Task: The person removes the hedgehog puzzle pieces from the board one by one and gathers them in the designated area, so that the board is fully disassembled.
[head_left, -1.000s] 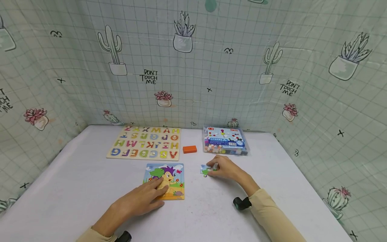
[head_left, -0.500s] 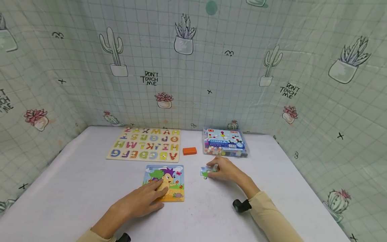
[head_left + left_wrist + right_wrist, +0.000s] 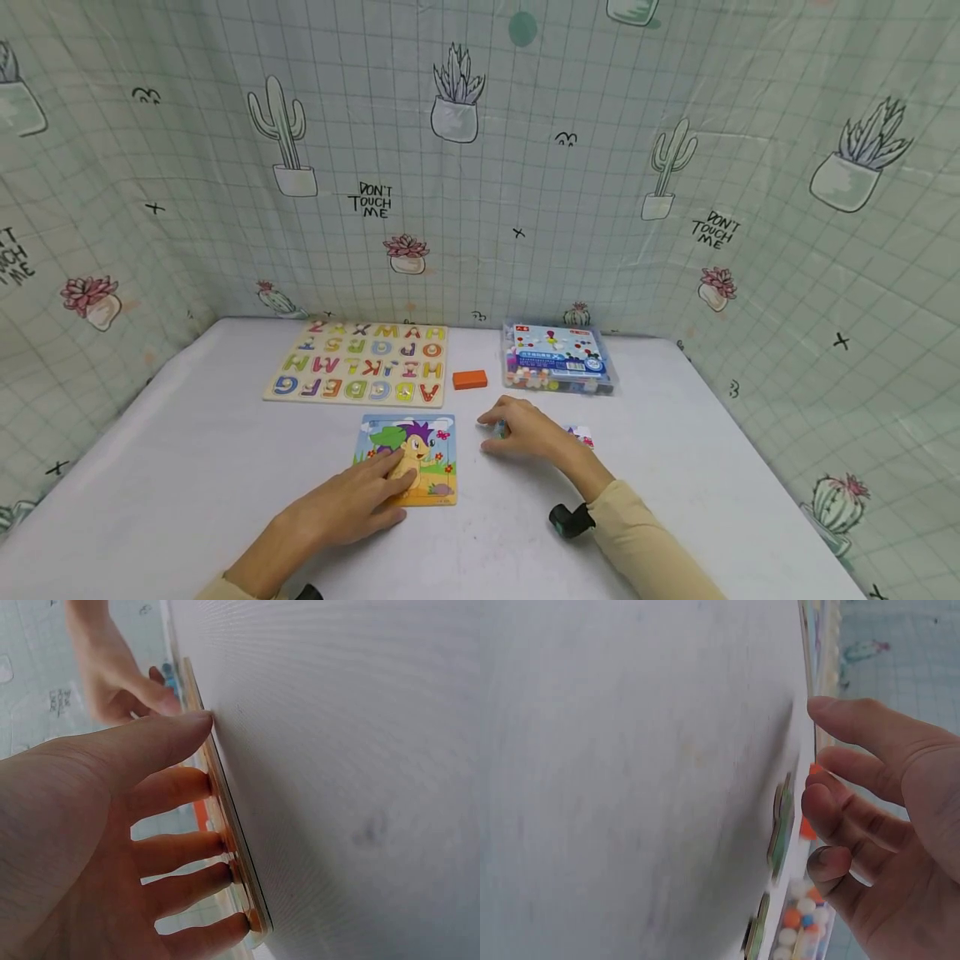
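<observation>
My left hand [image 3: 360, 500] rests with spread fingers on the lower left of a square puzzle board [image 3: 441, 467], which shows a purple-haired hedgehog. In the left wrist view, fingertips press the board's top and the thumb [image 3: 161, 742] lies at its near edge. Right of the board, my right hand [image 3: 528, 433] hovers over the table, thumb and fingers apart with nothing between them. Small puzzle pieces [image 3: 781, 829] lie on the table close by the fingers in the right wrist view. Another puzzle piece [image 3: 582, 435] shows beyond the right wrist, partly hidden by it.
A wooden alphabet board [image 3: 358, 362] lies at the back left. An orange block [image 3: 470, 380] sits between it and a clear plastic box [image 3: 558, 358] of colourful beads at the back right. Patterned cloth [image 3: 480, 167] walls the table's back and sides.
My right hand has moved left from the puzzle pieces, its thumb and fingers now parted. A piece it covered before now shows on its right. The left hand stays on the board.
</observation>
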Demonstrator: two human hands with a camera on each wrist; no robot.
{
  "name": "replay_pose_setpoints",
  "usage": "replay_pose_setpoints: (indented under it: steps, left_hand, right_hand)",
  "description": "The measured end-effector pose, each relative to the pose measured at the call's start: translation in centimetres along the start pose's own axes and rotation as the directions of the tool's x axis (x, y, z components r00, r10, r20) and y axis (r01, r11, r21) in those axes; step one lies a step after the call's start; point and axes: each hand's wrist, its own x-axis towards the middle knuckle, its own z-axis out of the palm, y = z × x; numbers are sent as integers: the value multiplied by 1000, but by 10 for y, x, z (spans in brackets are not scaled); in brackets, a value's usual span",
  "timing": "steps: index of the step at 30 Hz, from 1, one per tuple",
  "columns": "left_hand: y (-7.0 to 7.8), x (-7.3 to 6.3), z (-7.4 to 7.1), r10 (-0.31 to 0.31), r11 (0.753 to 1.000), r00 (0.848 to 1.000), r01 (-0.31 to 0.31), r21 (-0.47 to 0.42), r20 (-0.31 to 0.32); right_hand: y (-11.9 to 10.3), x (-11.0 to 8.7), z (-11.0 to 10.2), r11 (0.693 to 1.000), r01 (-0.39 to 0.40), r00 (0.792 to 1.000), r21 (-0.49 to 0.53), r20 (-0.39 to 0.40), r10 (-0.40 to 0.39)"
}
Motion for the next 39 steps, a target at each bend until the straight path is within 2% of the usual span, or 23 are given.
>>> replay_pose_setpoints:
  steps: [11,16,21,28,39]
  left_hand:
    - [-1,0,-1,1,1000,1000,-1,8,3]
    - [-1,3,-1,-22,1000,999,21,14,30]
    - [-2,5,-1,-35,999,998,34,11,42]
    - [-2,4,-2,-8,1000,999,7,12,33]
    - [-2,2,-1,0,1000,1000,-1,14,20]
  right_hand:
    - [-33,9,13,996,93,995,-4,25,-93]
    - [-42,15,20,991,129,991,-28,37,-128]
    - [-49,21,25,990,132,990,-45,54,-129]
    - [-55,24,27,990,135,988,-45,83,-131]
    - [-57,24,29,991,122,988,-58,98,-116]
